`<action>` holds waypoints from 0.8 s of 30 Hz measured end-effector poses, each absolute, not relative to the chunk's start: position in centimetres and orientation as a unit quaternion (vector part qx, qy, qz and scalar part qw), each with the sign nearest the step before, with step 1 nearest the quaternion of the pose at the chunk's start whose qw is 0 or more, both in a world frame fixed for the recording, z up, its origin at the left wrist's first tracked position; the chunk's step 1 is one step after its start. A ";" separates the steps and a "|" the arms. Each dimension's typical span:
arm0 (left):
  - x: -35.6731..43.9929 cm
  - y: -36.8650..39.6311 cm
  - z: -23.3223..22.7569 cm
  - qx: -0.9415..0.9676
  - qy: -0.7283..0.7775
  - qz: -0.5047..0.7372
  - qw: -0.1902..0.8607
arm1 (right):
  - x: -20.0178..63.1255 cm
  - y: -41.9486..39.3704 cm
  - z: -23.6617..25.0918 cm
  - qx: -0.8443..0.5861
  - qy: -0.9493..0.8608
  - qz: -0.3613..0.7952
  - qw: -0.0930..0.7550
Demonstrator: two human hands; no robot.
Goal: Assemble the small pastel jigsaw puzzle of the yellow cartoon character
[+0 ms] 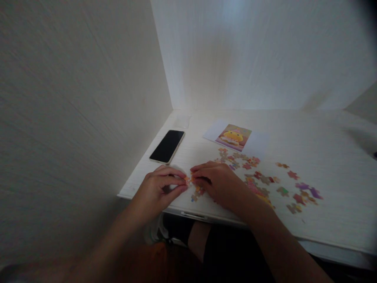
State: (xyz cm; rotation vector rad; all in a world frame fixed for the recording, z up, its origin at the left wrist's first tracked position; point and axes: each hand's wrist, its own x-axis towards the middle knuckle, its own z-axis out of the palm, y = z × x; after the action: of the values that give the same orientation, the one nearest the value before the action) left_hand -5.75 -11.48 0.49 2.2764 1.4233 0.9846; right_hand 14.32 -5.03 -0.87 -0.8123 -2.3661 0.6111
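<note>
Left hand (160,186), right hand (215,181) pinch puzzle piece (188,180); orientation unclear.

Dim, soft light falls from above and beyond the hands, brightest on the back wall (235,23) and fading toward the viewer. The left hand (160,188) and right hand (216,181) are dusky, their near sides in shadow, with darkness pooling below them under the desk edge (206,217). The wall panel (73,118) left of the left hand is grey and streaked with blur. The far right corners darken; straight lines bow outward. Puzzle pieces (265,181) right of the right hand look soft and grainy.
</note>
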 end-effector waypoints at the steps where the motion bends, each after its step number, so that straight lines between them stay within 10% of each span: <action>1: -5.7 -11.5 0.5 0.789 0.492 0.341 0.139 | 14.3 -5.1 -0.9 -0.302 -0.885 0.221 0.278; 24: -5.7 -11.9 -0.3 0.818 0.464 0.332 0.075 | 14.4 -5.8 -0.7 -0.301 -0.891 0.204 0.272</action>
State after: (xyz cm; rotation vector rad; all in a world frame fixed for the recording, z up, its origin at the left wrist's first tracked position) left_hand -5.74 -11.94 -0.28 2.4543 1.3905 0.9959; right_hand 14.36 -5.85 -0.73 -0.8103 -2.3993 0.5496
